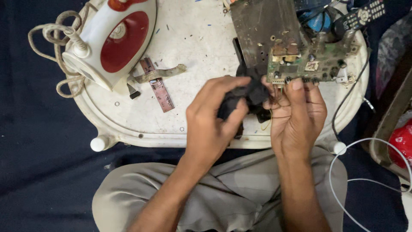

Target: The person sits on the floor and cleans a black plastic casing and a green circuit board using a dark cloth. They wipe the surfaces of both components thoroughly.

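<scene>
My left hand (212, 120) and my right hand (296, 114) are both closed on one black part (249, 92) held between them, just above the near rim of a white oval tray (193, 51). Thin wires run from the black part toward a green circuit board (313, 60) right behind my right thumb. The board adjoins a dark brown metal plate (262, 30). My fingers hide most of the black part.
A white and red clothes iron (111, 41) with a coiled cord (51, 38) lies at the tray's left. A small reddish board strip (159, 88) and a tan strip (161, 74) lie mid-tray. A remote control (360, 15) is top right; a white cable (343, 172) and red object (401, 141) lie right.
</scene>
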